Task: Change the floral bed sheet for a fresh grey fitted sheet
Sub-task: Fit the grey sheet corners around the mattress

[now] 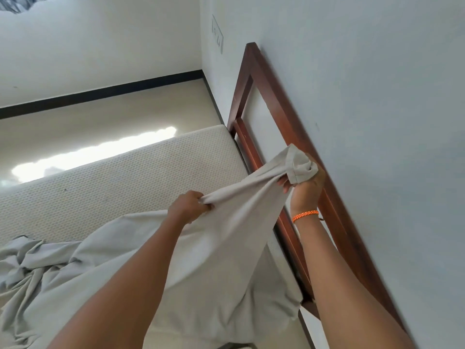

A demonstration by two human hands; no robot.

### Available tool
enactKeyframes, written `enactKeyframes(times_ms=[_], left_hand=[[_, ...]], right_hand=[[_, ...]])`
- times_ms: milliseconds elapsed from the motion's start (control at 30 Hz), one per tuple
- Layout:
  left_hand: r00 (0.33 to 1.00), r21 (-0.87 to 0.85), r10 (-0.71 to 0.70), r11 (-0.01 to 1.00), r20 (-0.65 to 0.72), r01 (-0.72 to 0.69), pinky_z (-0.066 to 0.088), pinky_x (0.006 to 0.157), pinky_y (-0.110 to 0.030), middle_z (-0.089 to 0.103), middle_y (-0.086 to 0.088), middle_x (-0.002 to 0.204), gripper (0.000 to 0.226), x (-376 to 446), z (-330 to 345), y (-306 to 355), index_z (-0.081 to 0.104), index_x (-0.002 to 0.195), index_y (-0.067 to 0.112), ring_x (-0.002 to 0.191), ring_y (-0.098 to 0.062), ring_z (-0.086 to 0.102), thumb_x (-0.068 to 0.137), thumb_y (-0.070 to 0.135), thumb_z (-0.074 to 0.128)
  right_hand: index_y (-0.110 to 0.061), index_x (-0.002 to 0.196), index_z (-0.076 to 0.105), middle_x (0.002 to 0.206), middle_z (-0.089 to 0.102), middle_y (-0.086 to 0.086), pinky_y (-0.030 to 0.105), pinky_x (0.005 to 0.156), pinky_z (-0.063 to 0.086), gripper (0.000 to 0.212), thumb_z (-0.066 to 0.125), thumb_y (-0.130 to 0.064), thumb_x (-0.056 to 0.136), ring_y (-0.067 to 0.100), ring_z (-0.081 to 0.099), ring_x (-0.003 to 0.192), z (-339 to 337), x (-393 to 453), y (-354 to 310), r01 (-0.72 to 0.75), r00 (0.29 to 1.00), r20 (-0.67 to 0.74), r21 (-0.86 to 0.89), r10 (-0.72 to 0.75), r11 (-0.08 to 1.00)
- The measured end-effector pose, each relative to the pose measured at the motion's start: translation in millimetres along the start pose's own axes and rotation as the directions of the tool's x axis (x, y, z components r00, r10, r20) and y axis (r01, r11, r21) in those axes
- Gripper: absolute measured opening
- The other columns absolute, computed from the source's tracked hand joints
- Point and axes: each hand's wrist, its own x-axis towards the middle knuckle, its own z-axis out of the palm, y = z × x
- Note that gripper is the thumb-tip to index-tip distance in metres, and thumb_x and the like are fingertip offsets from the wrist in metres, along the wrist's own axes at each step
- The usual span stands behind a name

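Note:
The grey fitted sheet (221, 248) lies partly spread and crumpled over the near part of the bare white mattress (120, 180). My left hand (190, 206) grips a fold of the sheet's edge above the mattress. My right hand (305, 187), with an orange band on the wrist, holds a bunched corner of the sheet raised beside the headboard. The cloth is pulled taut between both hands. No floral sheet is in view.
A brown wooden headboard (266, 96) runs along the white wall on the right. Beyond the mattress lies a pale floor (100, 127) with a dark skirting board. A switch plate (217, 34) sits on the wall near the corner.

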Motion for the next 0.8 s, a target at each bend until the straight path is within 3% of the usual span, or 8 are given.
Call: enactKeyframes(times_ms=[133, 267, 333, 433, 600, 700, 800], left_hand=[[0.945, -0.029, -0.168, 0.983, 0.280, 0.184, 0.065, 0.060, -0.040, 0.072, -0.012, 0.075, 0.042, 20.1, -4.3, -18.9, 0.066, 0.102, 0.011, 0.054, -0.026, 0.069, 0.089, 0.049, 0.080], [0.874, -0.039, -0.274, 0.948, 0.401, 0.315, 0.063, 0.058, -0.040, 0.070, -0.016, 0.083, 0.039, 32.4, -0.3, -45.4, 0.062, 0.107, 0.016, 0.060, -0.028, 0.070, 0.090, 0.046, 0.080], [0.899, -0.070, -0.294, 0.940, 0.324, 0.333, 0.063, 0.057, -0.040, 0.075, -0.014, 0.079, 0.033, 41.8, -0.1, -56.3, 0.064, 0.109, 0.016, 0.060, -0.028, 0.072, 0.092, 0.041, 0.078], [0.952, -0.221, -0.300, 0.926, 0.064, 0.307, 0.064, 0.060, -0.040, 0.078, -0.008, 0.069, 0.020, 63.2, -10.2, -73.5, 0.064, 0.106, 0.015, 0.057, -0.028, 0.076, 0.094, 0.028, 0.074], [0.899, -0.441, -0.365, 0.867, -0.244, 0.232, 0.063, 0.077, -0.044, 0.078, -0.001, 0.071, 0.020, 103.3, -36.8, -105.7, 0.057, 0.103, 0.012, 0.056, -0.024, 0.076, 0.087, 0.016, 0.069], [0.859, -0.410, -0.365, 0.889, -0.360, 0.206, 0.062, 0.081, -0.049, 0.078, -0.003, 0.077, 0.019, 132.4, -60.2, -121.1, 0.058, 0.095, 0.018, 0.070, -0.028, 0.078, 0.080, 0.020, 0.071], [0.832, -0.260, -0.278, 0.951, -0.480, 0.168, 0.057, 0.083, -0.046, 0.074, -0.014, 0.099, 0.024, 158.8, -89.0, -121.1, 0.061, 0.096, 0.018, 0.096, -0.039, 0.070, 0.084, 0.031, 0.077]], right_hand=[[0.010, 0.082, 0.059, 0.064, 0.060, 0.028, 0.029, 0.046, 0.038, 0.018, 0.051, -0.002, 0.093, 0.048, 0.054, 0.048, -2.7, 29.4, 18.8, 0.008, 1.000, 0.013, -0.060, -0.007, 0.998], [0.011, 0.086, 0.058, 0.069, 0.057, 0.034, 0.028, 0.042, 0.035, 0.018, 0.045, 0.003, 0.096, 0.038, 0.059, 0.046, 5.8, 55.2, 36.2, -0.019, 1.000, 0.002, -0.067, 0.020, 0.998], [0.009, 0.090, 0.061, 0.077, 0.062, 0.034, 0.028, 0.042, 0.036, 0.019, 0.043, 0.004, 0.097, 0.039, 0.064, 0.050, 12.4, 65.5, 47.9, -0.051, 0.999, -0.016, -0.060, 0.050, 0.997], [0.001, 0.101, 0.070, 0.094, 0.075, 0.021, 0.027, 0.042, 0.045, 0.029, 0.043, 0.000, 0.092, 0.039, 0.076, 0.070, 25.3, 76.3, 73.5, -0.144, 0.989, -0.045, -0.042, 0.142, 0.989], [-0.018, 0.117, 0.070, 0.123, 0.074, 0.008, 0.035, 0.056, 0.058, 0.031, 0.046, -0.002, 0.104, 0.028, 0.078, 0.098, 62.4, 94.9, 132.9, -0.364, 0.928, 0.079, -0.014, 0.364, 0.931], [-0.020, 0.125, 0.066, 0.132, 0.068, 0.005, 0.038, 0.066, 0.062, 0.024, 0.051, -0.013, 0.107, 0.030, 0.071, 0.117, 90.1, 123.8, 173.1, -0.585, 0.809, 0.144, 0.113, 0.570, 0.803], [-0.012, 0.131, 0.065, 0.125, 0.069, 0.007, 0.038, 0.064, 0.062, 0.028, 0.055, -0.014, 0.105, 0.029, 0.065, 0.125, 123.2, 167.6, 194.3, -0.591, 0.807, 0.149, 0.160, 0.572, 0.791]])
